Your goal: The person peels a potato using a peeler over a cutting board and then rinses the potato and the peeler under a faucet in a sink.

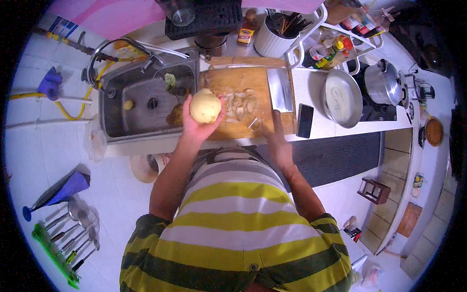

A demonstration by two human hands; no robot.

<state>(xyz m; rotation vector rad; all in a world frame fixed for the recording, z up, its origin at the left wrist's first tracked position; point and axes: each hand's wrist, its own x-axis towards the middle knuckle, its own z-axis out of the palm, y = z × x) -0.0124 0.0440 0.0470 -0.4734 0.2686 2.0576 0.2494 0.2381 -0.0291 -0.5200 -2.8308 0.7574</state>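
Note:
My left hand is curled around a large peeled potato, held up over the sink's right edge and the left side of a wooden cutting board. Pale chopped pieces lie across the middle of this board. A small looped metal tool rests near the board's front edge. The broad blade of a cleaver lies flat at the right. My right hand, blurred, reaches over the front edge beside the cleaver's dark handle end; whether its fingers grip the handle is unclear.
Left of the board is a steel sink with a small round yellowish piece and a green scrap. To the right are a black phone, a metal bowl and a lidded pot. A utensil holder stands behind.

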